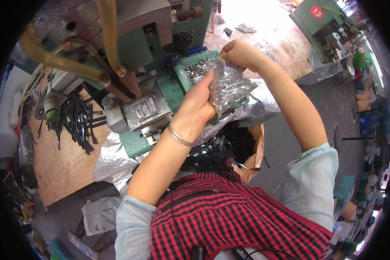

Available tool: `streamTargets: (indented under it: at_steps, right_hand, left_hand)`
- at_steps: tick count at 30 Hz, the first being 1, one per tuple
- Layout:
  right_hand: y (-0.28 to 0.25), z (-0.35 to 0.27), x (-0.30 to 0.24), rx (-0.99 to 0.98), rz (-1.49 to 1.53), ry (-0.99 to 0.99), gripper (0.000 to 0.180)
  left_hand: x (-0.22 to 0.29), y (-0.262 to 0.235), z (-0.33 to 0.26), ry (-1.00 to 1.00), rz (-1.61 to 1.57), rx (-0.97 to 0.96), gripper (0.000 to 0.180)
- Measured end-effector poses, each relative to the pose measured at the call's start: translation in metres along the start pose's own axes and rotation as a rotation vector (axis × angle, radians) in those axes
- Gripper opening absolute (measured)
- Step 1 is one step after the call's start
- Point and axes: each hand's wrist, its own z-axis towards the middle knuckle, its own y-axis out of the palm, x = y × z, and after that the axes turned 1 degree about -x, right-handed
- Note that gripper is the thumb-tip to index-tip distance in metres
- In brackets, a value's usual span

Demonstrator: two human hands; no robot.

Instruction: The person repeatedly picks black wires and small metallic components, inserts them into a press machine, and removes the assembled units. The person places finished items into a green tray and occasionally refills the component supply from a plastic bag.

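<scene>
My left hand (200, 96) is wrapped round the near side of a clear plastic bag (232, 86), thumb up along its edge. Small shiny metal pieces fill the bag. At the bag's far corner, my right hand (239, 53) is closed, its fingers gripping the plastic; the fingertips are partly hidden. Just beyond my left thumb, a loose heap of small metal pieces (198, 70) lies on a green machine ledge (180, 69). The bag hangs tilted over the right part of this ledge.
A green press machine with a metal die block (147, 108) and yellow hoses (60, 65) stands to the left. Black strips (80, 119) lie on the wooden table (52, 173). A paper-lined container (258, 151) of black pieces sits below my arms. Another green machine (323, 30) is far right.
</scene>
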Motion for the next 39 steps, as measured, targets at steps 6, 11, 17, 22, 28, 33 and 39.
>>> streamTargets:
  at_steps: [6, 11, 17, 22, 28, 33, 39]
  right_hand:
    - [-0.001, -0.002, 0.003, 0.038, 0.0, -0.004, 0.015]
    - [-0.003, -0.018, -0.001, -0.014, 0.062, 0.001, 0.016]
    - [-0.007, -0.036, 0.003, -0.078, 0.171, -0.073, 0.032]
    - [0.0, -0.061, 0.001, -0.089, 0.095, -0.186, 0.029]
    - [0.011, -0.099, 0.002, 0.098, -0.039, -0.305, 0.017]
    - [0.022, -0.127, -0.008, 0.348, 0.049, -0.38, 0.015]
    - [0.037, -0.105, -0.008, 0.496, 0.154, -0.498, 0.013]
  left_hand:
    - [-0.001, 0.003, -0.001, -0.003, -0.01, 0.039, 0.043]
    - [-0.007, 0.005, -0.012, -0.032, 0.001, 0.008, 0.043]
    - [-0.009, 0.009, -0.023, 0.008, 0.073, 0.006, 0.042]
    - [-0.01, 0.004, -0.027, 0.043, 0.202, 0.011, 0.041]
    - [-0.009, 0.01, -0.047, 0.205, 0.49, 0.063, 0.054]
    - [-0.009, 0.029, -0.072, 0.546, 1.03, 0.176, 0.072]
    - [0.009, -0.022, -0.013, 0.733, 0.907, 0.152, 0.065]
